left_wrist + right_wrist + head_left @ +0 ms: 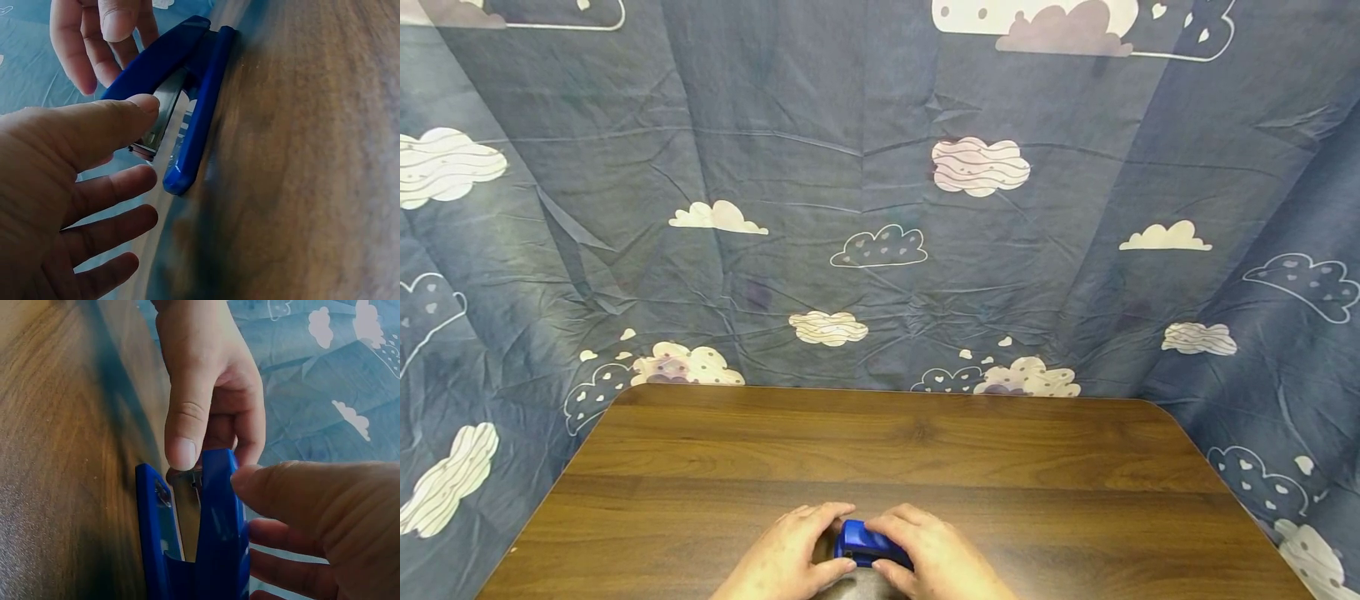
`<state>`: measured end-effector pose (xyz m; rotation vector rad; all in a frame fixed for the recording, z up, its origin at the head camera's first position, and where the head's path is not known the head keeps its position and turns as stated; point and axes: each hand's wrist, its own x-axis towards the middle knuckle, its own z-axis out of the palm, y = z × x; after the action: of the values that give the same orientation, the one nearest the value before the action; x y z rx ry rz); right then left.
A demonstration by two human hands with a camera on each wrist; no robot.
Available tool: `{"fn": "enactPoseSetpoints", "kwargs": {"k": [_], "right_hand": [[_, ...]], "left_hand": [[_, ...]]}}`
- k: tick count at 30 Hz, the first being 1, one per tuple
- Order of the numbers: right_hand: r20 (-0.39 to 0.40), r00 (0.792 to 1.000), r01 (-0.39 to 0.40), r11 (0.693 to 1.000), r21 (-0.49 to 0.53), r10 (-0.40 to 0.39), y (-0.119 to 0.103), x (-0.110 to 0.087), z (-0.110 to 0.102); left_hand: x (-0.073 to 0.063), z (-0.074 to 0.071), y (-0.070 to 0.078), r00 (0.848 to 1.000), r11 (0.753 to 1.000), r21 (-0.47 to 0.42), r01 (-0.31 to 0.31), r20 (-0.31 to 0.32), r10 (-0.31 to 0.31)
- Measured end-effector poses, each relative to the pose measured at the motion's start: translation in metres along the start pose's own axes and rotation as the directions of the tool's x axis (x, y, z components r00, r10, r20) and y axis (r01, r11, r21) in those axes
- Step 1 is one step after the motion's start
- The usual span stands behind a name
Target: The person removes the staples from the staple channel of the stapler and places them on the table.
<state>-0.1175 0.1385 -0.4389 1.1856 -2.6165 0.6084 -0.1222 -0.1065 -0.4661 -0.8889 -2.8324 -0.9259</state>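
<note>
A blue stapler rests on the wooden table near its front edge, its upper arm and base spread apart. In the left wrist view, its metal magazine shows between them. My right hand holds the stapler's upper arm, thumb on the near side and fingers on the far side. Around the front end is my left hand, thumb and fingers spread apart. In the left wrist view, the left thumb overlaps the magazine's front; whether it touches is unclear. Its other fingers extend loosely below.
The brown wooden table extends back from my hands to a rounded far edge. A dark blue cloth printed with clouds hangs behind it and down both sides.
</note>
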Motion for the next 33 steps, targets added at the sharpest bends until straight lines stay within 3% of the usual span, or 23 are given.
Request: {"fn": "enactPoseSetpoints", "kwargs": {"k": [9,18,28,33], "right_hand": [[0.018,0.999,-0.051,0.999,-0.011,0.051,-0.002,0.0,0.003],[-0.056,0.998,0.004,0.998,-0.059,-0.007,0.0,-0.001,0.009],[0.016,0.993,-0.113,0.993,-0.041,0.113,-0.005,0.002,0.009],[0.029,0.991,-0.131,0.99,-0.046,0.132,-0.005,0.002,0.009]], "left_hand": [[0.0,0.007,-0.005,0.999,0.999,-0.01,-0.035,-0.02,0.035],[0.001,0.013,-0.005,0.998,0.998,0.051,-0.037,-0.051,0.039],[0.002,0.023,-0.009,0.992,0.993,0.11,-0.04,-0.117,0.053],[0.002,0.025,-0.011,0.993,0.996,0.085,-0.014,-0.118,0.024]]}}
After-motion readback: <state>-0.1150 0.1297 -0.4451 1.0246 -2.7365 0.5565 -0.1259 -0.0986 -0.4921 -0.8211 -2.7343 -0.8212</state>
